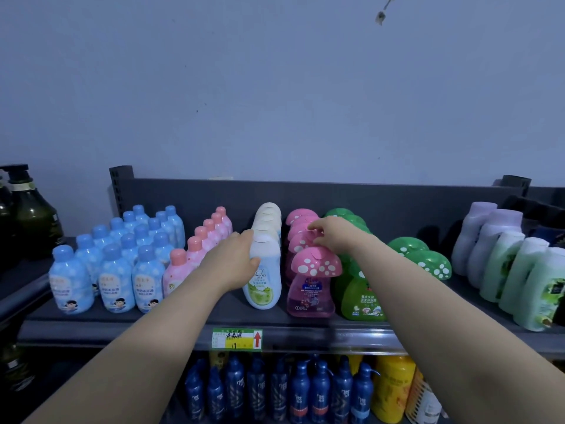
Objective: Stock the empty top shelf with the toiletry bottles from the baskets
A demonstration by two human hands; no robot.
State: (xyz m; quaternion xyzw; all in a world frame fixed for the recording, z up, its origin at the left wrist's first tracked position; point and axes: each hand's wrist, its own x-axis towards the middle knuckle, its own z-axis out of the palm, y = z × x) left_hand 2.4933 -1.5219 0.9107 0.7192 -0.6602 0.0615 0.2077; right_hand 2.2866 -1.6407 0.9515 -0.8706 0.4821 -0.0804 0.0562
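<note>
- Standing upright at the front of its cream-capped row, the white bottle [265, 280] sits mid-way along the top shelf [76, 328], near the front edge.
- The left hand [235, 258] grips this white bottle from its left side: the fingers [244, 237] curl round behind the shoulder, just under the cap, and the thumb lies across the front of the label.
- Just to the right runs a row of pink mushroom-cap bottles [312, 286]. The right hand [334, 237] reaches over the front one, and its fingers [315, 228] curl onto a pink cap [301, 241] further back, thumb beneath and fingertips on top.
- Green mushroom-cap bottles [362, 298] stand beside the pink ones, partly hidden by the right forearm.
- Left of the white row stand pink round-cap bottles [195, 249], then a block of blue bottles [116, 280].
- Pale green bottles [519, 276] and lilac bottles [486, 228] fill the right end.
- A green and yellow price tag [237, 338] hangs on the shelf lip; dark blue bottles [299, 393] and yellow bottles [393, 387] stand below.
</note>
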